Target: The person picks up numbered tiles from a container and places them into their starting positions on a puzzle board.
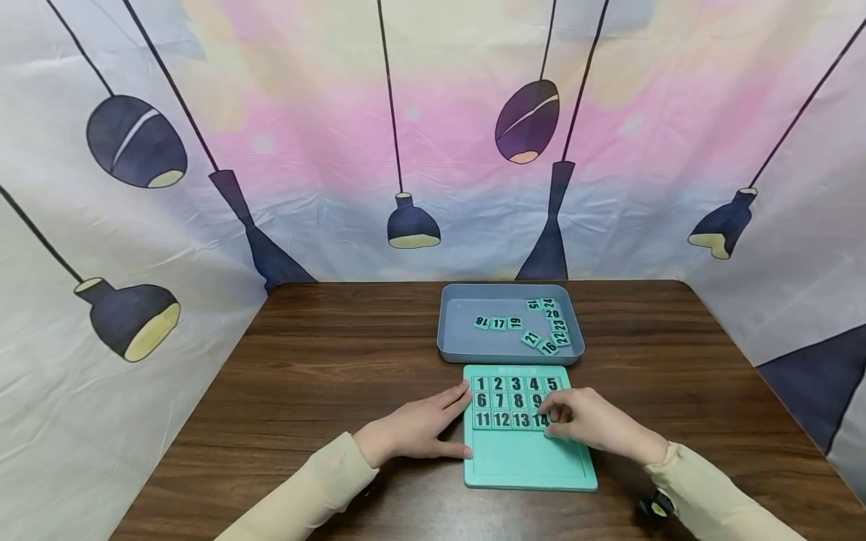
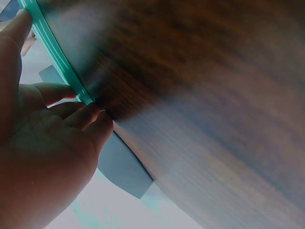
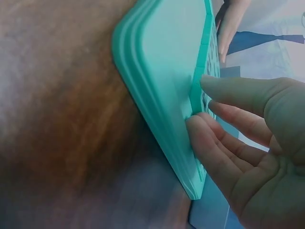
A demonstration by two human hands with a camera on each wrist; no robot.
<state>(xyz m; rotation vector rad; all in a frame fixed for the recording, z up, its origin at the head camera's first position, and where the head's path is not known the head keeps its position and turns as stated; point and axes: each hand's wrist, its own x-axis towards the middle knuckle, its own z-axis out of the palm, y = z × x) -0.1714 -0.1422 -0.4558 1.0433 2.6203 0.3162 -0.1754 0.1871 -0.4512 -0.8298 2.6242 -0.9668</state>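
A mint-green number board lies flat on the table, with rows of numbered tiles filling its upper part. My left hand rests against the board's left edge, fingers extended and thumb lower down. At the end of the third row, my right hand pinches the tile numbered 14 with curled fingers and thumb. The right wrist view shows the thumb and a fingertip at the tile row's edge, low over the board. Part of the second row's right end is hidden by that hand.
Just behind the board stands a shallow blue-grey tray with several loose numbered tiles. Both sit on a dark wooden table. A patterned cloth hangs behind the table and at its sides.
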